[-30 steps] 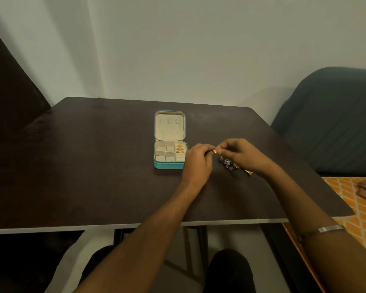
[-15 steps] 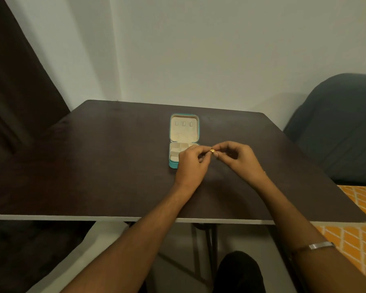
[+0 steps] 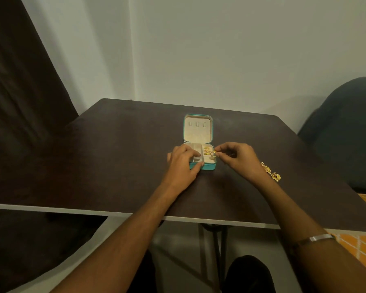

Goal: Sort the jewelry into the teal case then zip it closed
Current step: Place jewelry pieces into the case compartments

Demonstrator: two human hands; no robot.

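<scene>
**Gold piece held over the open case**

From the head camera we see a dark table (image 3: 114, 166) with the teal case (image 3: 202, 166) lying open near its middle, the lid (image 3: 197, 129) flat on the table behind the tray. The beige lining shows three small tabs in the lid and several small compartments in the tray.

Our left hand (image 3: 183, 163) rests on the left part of the tray, fingers curled over the compartments and the thumb against the teal front wall. It steadies the case and grips nothing else.

Our right hand (image 3: 239, 158) pinches a small gold piece (image 3: 213, 153) between thumb and forefinger, right at the tray's right edge. More gold jewelry (image 3: 206, 150) already lies in a right-hand compartment.

Loose gold jewelry (image 3: 272, 172) lies on the table just beyond our right wrist. A metal bangle (image 3: 319, 237) sits on our right forearm.
</scene>
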